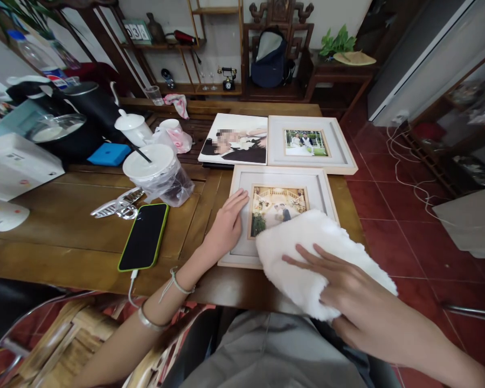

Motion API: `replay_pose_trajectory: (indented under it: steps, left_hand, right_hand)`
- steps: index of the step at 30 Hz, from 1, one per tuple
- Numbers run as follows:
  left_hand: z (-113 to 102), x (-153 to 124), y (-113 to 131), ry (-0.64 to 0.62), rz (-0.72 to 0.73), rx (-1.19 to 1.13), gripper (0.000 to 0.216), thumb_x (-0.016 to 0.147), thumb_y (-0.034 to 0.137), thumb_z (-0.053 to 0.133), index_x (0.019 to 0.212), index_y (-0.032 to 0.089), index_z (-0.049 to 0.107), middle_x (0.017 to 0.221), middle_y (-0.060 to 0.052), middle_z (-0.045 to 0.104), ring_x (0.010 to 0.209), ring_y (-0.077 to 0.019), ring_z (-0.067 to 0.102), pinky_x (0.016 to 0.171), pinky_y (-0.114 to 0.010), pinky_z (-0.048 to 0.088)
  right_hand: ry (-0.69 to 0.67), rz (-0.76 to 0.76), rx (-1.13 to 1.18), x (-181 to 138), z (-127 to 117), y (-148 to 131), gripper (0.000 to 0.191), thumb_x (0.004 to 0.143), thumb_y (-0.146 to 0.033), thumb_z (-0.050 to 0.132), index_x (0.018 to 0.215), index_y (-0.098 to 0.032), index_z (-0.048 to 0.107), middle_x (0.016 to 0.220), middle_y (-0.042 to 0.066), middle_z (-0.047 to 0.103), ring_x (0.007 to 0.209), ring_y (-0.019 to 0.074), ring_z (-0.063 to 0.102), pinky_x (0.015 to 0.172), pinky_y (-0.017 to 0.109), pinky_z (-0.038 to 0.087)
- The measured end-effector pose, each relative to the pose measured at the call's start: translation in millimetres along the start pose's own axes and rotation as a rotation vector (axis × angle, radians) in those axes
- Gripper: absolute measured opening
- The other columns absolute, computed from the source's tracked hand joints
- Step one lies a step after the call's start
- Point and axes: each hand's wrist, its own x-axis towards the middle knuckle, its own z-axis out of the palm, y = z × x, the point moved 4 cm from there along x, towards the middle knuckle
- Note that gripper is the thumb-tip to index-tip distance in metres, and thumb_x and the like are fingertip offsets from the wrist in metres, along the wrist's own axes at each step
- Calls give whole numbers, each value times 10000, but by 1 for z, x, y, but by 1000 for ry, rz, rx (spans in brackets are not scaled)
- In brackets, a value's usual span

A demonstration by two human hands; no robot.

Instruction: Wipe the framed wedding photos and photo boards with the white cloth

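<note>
A white picture frame (236, 253) with a wedding photo (281, 202) in its middle lies face up at the table's front edge. Fingers stretched out, my left hand (225, 225) rests on its left border. Over the lower right part of the frame spreads a fluffy white cloth (303, 231), hiding that corner and some of the photo. My right hand (339, 275) holds this cloth against the frame, fingers extended on top and the thumb hidden. Behind are a second white frame (339, 145) with a couple's photo and a photo panel (214, 134), partly blurred.
Left on the wooden table (76, 237) lie a phone (143, 237) with a charging cable, a silver hair claw (119, 205) and a lidded cup (149, 164) in a plastic bag. Farther back stand a white teapot (132, 126), a blue box (110, 154) and a black pot (64, 140).
</note>
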Motion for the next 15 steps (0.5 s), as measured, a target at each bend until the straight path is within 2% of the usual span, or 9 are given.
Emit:
replay_pose_trajectory:
  steps: [3, 5, 8, 12, 15]
  left_hand:
    - [0, 0, 0, -21, -1, 16, 522, 825, -25, 354, 1298, 90, 540, 1396, -168, 522, 1381, -242, 394, 1153, -505, 327]
    - [-1, 0, 0, -29, 7, 15, 523, 829, -24, 353, 1303, 102, 535, 1401, -163, 518, 1386, -241, 387, 1152, -511, 326]
    - [0, 0, -1, -39, 21, 16, 525, 833, -22, 352, 1307, 111, 532, 1400, -159, 521, 1388, -242, 383, 1154, -510, 324]
    - [1, 0, -2, -22, 36, 19, 511, 830, -22, 348, 1293, 75, 540, 1386, -178, 529, 1383, -249, 390, 1157, -492, 328]
    - [2, 0, -3, -5, 27, 11, 520, 825, -27, 350, 1288, 102, 546, 1380, -158, 540, 1381, -240, 396, 1153, -496, 335]
  right_hand:
    - [-34, 63, -10, 18, 9, 18, 284, 547, 23, 518, 577, -257, 556, 1468, -68, 410, 1359, 248, 381, 1168, 384, 333]
    - [-8, 78, -31, 28, 12, 36, 253, 606, 1, 561, 579, -250, 545, 1467, -33, 423, 1354, 278, 385, 1163, 402, 341]
    - [51, 99, -55, 42, 13, 68, 188, 672, -42, 584, 637, -224, 552, 1473, 72, 422, 1366, 316, 354, 1146, 442, 359]
    - [172, 158, -118, 66, 7, 113, 199, 651, 4, 510, 706, -171, 586, 1498, 129, 370, 1411, 340, 245, 1168, 551, 255]
    - [222, 190, -159, 83, 4, 141, 189, 650, -12, 510, 719, -164, 599, 1501, 132, 368, 1414, 360, 232, 1154, 578, 250]
